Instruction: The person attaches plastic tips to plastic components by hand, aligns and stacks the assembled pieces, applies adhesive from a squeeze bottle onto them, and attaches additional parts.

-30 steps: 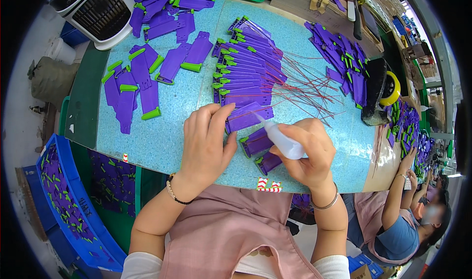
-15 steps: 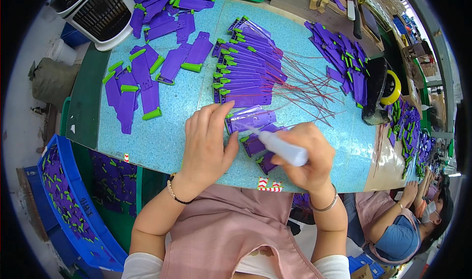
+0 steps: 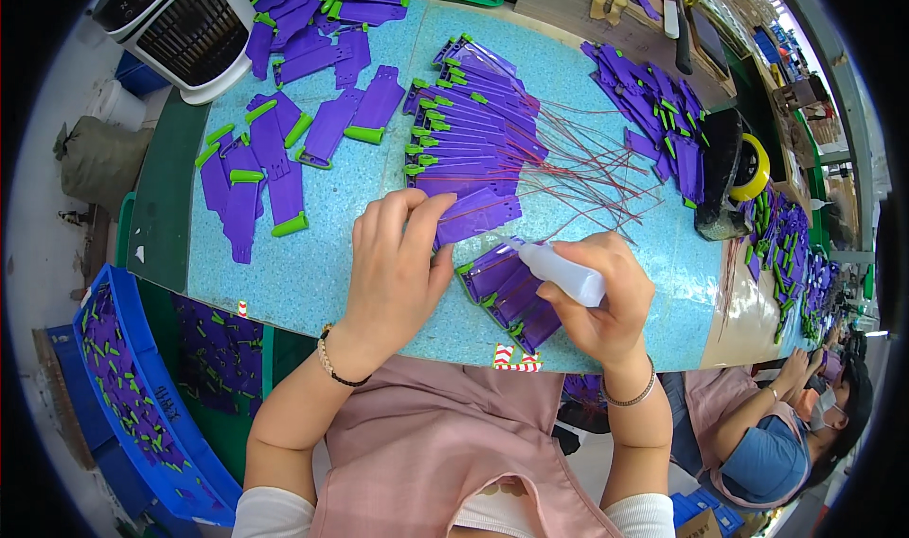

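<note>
Left hand (image 3: 393,268) with fingers clamped across a purple piece's (image 3: 481,216) end, toward the surface's (image 3: 303,273) near edge, right hand (image 3: 608,301) with fingers clamped around a translucent squeeze bottle (image 3: 566,275)

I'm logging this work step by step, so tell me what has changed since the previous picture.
The right hand has moved the whitish squeeze bottle rightward, and the purple piece at the left hand has shifted slightly away from the person. Nothing was taken hold of or let go. The row of wired purple pieces stays put.
</note>
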Motion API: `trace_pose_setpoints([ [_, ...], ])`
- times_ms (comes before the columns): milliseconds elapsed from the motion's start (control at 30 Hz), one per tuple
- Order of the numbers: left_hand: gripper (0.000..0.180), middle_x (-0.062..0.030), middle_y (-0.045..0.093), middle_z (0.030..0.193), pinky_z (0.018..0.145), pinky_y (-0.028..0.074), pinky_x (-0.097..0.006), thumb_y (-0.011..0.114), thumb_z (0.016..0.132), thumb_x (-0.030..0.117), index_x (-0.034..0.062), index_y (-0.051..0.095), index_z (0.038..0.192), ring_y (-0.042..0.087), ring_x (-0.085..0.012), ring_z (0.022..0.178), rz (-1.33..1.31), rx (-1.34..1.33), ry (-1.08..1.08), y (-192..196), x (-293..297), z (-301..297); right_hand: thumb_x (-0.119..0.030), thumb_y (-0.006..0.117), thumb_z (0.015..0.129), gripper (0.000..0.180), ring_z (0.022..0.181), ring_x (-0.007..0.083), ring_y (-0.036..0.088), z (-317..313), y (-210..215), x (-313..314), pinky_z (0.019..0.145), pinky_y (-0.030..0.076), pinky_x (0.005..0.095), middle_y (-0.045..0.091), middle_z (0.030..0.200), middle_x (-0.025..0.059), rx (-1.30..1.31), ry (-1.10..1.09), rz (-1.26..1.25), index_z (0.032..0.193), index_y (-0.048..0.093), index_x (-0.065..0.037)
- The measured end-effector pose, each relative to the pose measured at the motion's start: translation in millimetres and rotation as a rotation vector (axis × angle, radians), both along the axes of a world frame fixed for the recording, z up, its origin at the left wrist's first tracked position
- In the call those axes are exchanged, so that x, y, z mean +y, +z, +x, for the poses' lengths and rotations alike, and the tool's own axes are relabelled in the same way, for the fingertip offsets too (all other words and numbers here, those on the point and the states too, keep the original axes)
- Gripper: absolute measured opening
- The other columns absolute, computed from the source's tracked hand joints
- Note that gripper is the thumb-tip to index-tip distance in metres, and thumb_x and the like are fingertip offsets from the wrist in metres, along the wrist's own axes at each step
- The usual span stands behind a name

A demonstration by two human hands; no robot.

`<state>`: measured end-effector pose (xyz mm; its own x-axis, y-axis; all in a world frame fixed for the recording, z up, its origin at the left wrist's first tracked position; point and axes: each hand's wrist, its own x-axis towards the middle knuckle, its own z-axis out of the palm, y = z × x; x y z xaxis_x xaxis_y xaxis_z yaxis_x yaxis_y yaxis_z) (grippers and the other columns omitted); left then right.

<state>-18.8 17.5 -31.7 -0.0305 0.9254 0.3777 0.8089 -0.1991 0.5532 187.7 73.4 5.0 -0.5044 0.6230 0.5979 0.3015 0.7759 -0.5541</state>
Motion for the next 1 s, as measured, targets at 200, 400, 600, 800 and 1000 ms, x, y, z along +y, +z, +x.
trace_pose_setpoints([
  [200,0.053,-0.0134,0.048,0.107,0.09,0.038,-0.04,0.07,0.071,0.001,0.006,0.052,0.12,0.048,-0.0321,0.103,0.004,-0.017,-0.009,-1.6,0.8,0.6,-0.01,0.084,0.061,0.043,0.063,0.0217,0.057,-5.5,1.7,-1.0,0.057,0.043,0.0316,0.063,0.075,0.0069,-0.019,0.022,0.013,0.098,0.063,-0.004],
  [400,0.053,-0.014,0.048,0.108,0.091,0.038,-0.041,0.069,0.072,0.001,0.0055,0.052,0.121,0.047,-0.0326,0.103,-0.007,-0.034,-0.005,-1.6,-0.9,-1.2,-0.006,0.08,0.067,0.038,0.066,0.0217,0.058,3.8,5.6,0.9,0.059,0.045,0.0302,0.063,0.077,0.0101,-0.072,-0.007,0.026,0.1,0.063,0.0],
  [600,0.053,-0.0142,0.048,0.109,0.091,0.038,-0.041,0.069,0.072,0.001,0.0048,0.051,0.122,0.047,-0.0328,0.104,-0.006,-0.062,-0.018,-3.2,0.6,0.5,-0.009,0.082,0.063,0.042,0.065,0.0219,0.058,-13.9,-1.9,5.9,0.06,0.042,0.0325,0.063,0.075,0.007,-0.018,0.039,0.088,0.1,0.064,-0.003],
  [800,0.055,-0.0155,0.047,0.111,0.092,0.038,-0.041,0.069,0.072,0.0,0.0046,0.049,0.124,0.047,-0.0337,0.105,-0.006,-0.073,-0.011,-4.1,-0.8,-1.5,-0.012,0.083,0.063,0.043,0.067,0.0225,0.06,-5.8,2.2,2.4,0.06,0.045,0.0319,0.064,0.078,0.007,0.006,-0.008,0.038,0.101,0.065,-0.004],
  [1000,0.059,-0.0172,0.046,0.112,0.092,0.039,-0.041,0.069,0.071,-0.002,0.0042,0.047,0.126,0.047,-0.0348,0.106,0.004,-0.107,-0.021,-5.3,0.8,-0.5,-0.013,0.083,0.064,0.041,0.069,0.0228,0.061,-19.8,-1.9,-0.3,0.06,0.045,0.0317,0.065,0.08,0.0074,0.05,0.112,-0.012,0.1,0.065,-0.004],
])
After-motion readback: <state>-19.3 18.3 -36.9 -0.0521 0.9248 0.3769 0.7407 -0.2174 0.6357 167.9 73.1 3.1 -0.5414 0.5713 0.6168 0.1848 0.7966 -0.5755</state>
